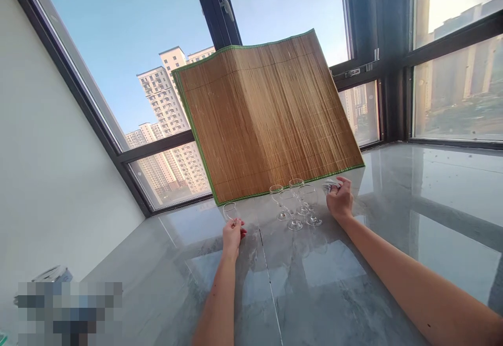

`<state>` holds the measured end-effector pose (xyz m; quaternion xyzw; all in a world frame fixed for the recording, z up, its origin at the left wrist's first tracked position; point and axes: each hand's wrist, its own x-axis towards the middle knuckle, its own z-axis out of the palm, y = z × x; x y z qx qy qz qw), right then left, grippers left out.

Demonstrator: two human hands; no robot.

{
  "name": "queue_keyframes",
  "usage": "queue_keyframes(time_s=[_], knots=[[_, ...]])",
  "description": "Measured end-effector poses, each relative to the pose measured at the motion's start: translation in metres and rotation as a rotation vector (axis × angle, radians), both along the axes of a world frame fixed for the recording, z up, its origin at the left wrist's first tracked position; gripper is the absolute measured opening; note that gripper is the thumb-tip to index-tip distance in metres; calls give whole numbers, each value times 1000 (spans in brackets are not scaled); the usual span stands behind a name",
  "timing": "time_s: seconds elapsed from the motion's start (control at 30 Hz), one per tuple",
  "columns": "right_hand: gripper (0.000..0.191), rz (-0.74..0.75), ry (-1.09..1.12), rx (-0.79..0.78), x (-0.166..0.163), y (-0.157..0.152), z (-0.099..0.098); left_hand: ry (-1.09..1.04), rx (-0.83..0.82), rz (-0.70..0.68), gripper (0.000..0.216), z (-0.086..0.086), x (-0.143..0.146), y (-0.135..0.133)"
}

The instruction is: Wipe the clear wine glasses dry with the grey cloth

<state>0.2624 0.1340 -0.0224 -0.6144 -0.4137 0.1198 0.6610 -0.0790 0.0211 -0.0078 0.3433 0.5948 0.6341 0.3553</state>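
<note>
My left hand (pixel 233 236) is closed around the lower part of a clear stemmed glass (pixel 230 210), whose bowl points up. To the right, my right hand (pixel 341 198) pinches a small whitish bundle (pixel 330 185) that looks like a crumpled cloth; the fingers partly hide it. Between the hands, several clear stemmed glasses stand upright in a close group on the grey shiny surface. Among them are a front glass (pixel 294 224), a left glass (pixel 276 191) and a right glass (pixel 313 221). My right hand is just beside this group, apart from the glasses.
A folded bamboo mat (pixel 271 121) with green edging leans on the window behind the glasses. The glossy grey slab (pixel 314 293) reflects the windows. A white wall (pixel 58 126) rises at left, above a partly blurred-out object (pixel 66 309). Dark window frames (pixel 393 63) stand behind.
</note>
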Motion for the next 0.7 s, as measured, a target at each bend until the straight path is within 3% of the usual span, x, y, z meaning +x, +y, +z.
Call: queue_keyframes(time_s=[0.1, 0.27, 0.43, 0.57, 0.63, 0.7], knots=[[46, 6, -7, -12, 0, 1, -1, -33, -20, 25, 24, 3, 1, 0], [47, 1, -13, -6, 0, 1, 0, -25, -104, 125, 42, 11, 8, -10], [46, -25, 19, 16, -1, -1, 3, 55, -130, 485, 59, 26, 19, -28], [46, -27, 30, 30, -2, -1, 2, 294, 102, 776, 47, 41, 38, -41], [47, -27, 22, 30, -2, 0, 2, 433, 262, 677, 34, 42, 54, -45], [47, -27, 13, 27, -2, 0, 2, 509, 349, 372, 20, 37, 73, -45]])
